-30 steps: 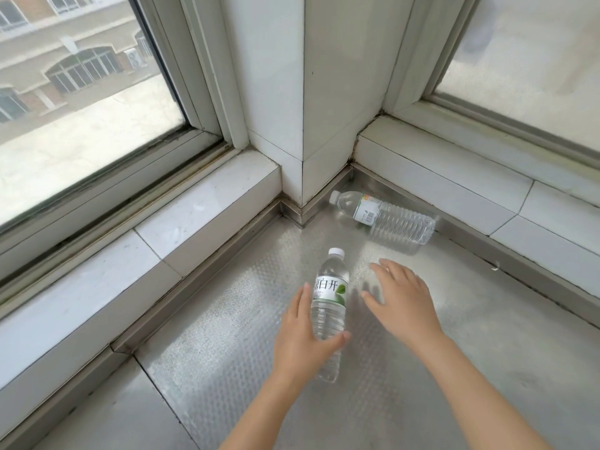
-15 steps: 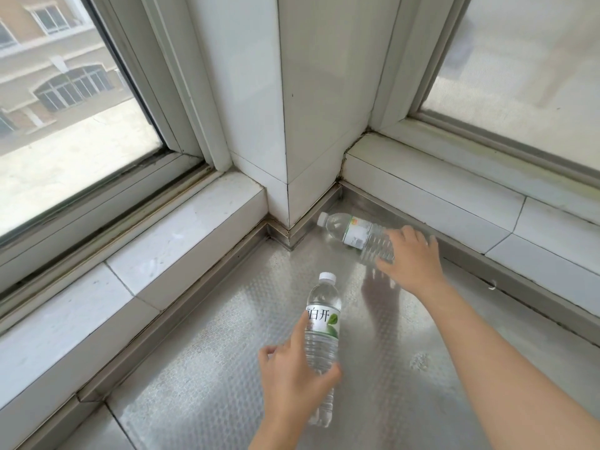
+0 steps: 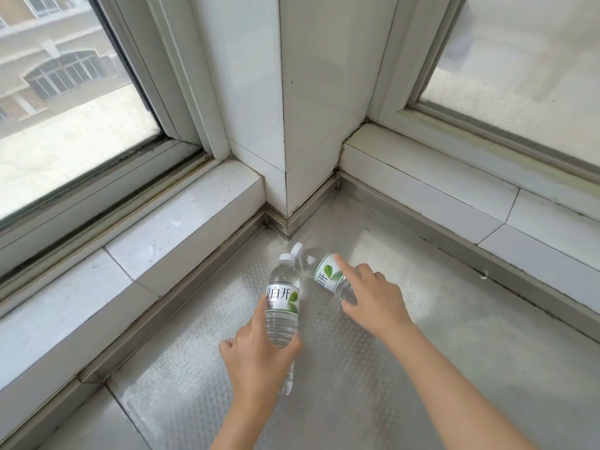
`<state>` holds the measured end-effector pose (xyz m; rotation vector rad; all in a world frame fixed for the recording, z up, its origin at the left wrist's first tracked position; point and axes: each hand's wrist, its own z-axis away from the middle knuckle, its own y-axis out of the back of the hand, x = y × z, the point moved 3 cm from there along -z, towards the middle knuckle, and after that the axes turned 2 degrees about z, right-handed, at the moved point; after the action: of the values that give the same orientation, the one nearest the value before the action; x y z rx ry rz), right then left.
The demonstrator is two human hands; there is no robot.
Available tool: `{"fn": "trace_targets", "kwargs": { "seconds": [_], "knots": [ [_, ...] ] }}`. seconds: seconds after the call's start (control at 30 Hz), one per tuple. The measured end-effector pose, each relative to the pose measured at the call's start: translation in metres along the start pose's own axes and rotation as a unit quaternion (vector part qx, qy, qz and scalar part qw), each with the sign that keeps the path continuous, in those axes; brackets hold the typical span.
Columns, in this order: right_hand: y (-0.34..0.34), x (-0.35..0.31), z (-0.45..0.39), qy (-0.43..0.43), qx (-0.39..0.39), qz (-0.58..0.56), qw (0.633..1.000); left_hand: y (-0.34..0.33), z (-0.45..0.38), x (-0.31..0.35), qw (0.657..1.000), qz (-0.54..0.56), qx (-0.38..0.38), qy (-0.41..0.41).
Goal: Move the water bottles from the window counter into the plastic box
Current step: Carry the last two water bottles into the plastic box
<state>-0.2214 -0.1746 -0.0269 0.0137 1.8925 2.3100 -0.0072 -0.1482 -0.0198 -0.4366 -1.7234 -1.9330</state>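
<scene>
Left hand (image 3: 256, 355) grips the near bottle (image 3: 281, 306) mid-body above the metal desk (image 3: 487, 352); right hand (image 3: 373, 300) wraps the far bottle (image 3: 319, 269), index finger out. Full, smooth plastic, probably slippery, so hold the ribbed waist. No box visible.

The left hand (image 3: 256, 355) grips one water bottle (image 3: 281, 300); the right hand (image 3: 373, 300) grips a second bottle (image 3: 319, 271), their caps nearly touching above the metal counter (image 3: 454, 336).

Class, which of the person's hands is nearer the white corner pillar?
Right. The right hand holds its bottle just below the pillar; the left hand grips lower down.
</scene>
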Motion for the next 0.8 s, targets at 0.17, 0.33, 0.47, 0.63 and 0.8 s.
{"fn": "trace_targets", "kwargs": {
  "seconds": [0.17,0.33,0.47,0.63,0.8],
  "knots": [
    [-0.002,-0.026,0.019,-0.029,-0.003,0.033,0.999,-0.001,-0.001,-0.002,0.998,0.063,-0.002,0.003],
    [-0.002,-0.026,0.014,-0.068,-0.033,-0.018,0.997,-0.004,-0.009,0.003,0.992,0.116,-0.040,0.031],
    [0.002,-0.023,0.027,-0.102,-0.030,-0.104,0.989,-0.001,-0.011,0.005,0.991,0.114,-0.053,0.037],
    [0.002,-0.015,0.059,-0.165,-0.025,-0.290,0.942,0.002,0.002,0.003,0.982,0.170,-0.079,0.026],
    [0.018,-0.013,0.102,-0.193,-0.001,-0.428,0.883,0.018,0.027,0.001,0.968,0.234,-0.087,0.006]
  ]
}}
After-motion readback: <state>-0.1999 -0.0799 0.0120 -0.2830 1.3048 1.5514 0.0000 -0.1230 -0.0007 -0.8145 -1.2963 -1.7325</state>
